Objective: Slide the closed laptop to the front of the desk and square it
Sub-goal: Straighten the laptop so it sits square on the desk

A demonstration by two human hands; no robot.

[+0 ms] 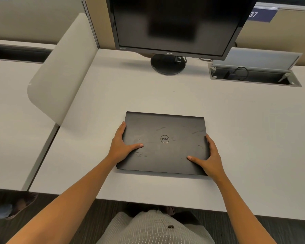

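A closed black laptop (165, 131) with a round silver logo lies flat on the pale desk (245, 138), a little back from the front edge and turned slightly clockwise. My left hand (121, 145) grips its left edge, fingers along the side and thumb resting on the lid. My right hand (210, 158) holds the right edge near the front corner, thumb pressed on the lid, fingers wrapped around the side.
A dark monitor (174, 23) on a round stand (167, 65) stands at the back of the desk. An open cable hatch (253, 74) sits at the back right. A beige divider panel (60, 71) rises on the left. The desk's front edge (148, 199) runs just below the laptop.
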